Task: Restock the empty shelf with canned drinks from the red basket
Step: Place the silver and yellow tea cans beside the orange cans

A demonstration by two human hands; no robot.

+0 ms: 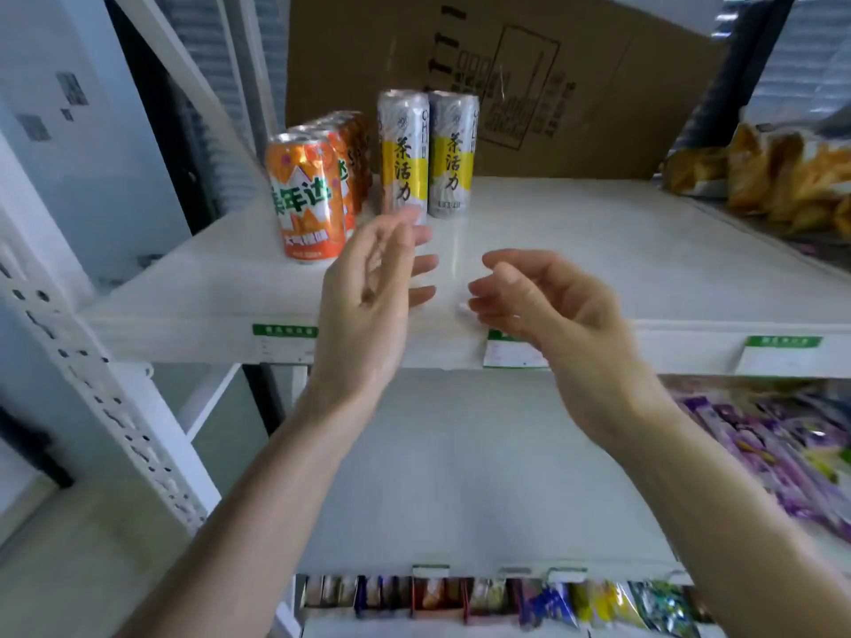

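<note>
Several orange cans (307, 195) stand in a row running back along the left side of the white shelf (598, 250). To their right, two tall silver-and-yellow cans (450, 154) stand side by side. My left hand (373, 292) hovers empty just in front of the left tall can, fingers relaxed and spread. At the shelf's front edge my right hand (543, 306) is also empty, its fingers loosely curled. The red basket is out of view.
A cardboard box (506, 76) stands behind the cans. Yellow snack bags (783, 177) lie at the shelf's right end. Purple packets (783, 453) fill the right of the shelf below, and small packets (506, 600) line the lowest shelf. A perforated white upright (92, 375) stands left.
</note>
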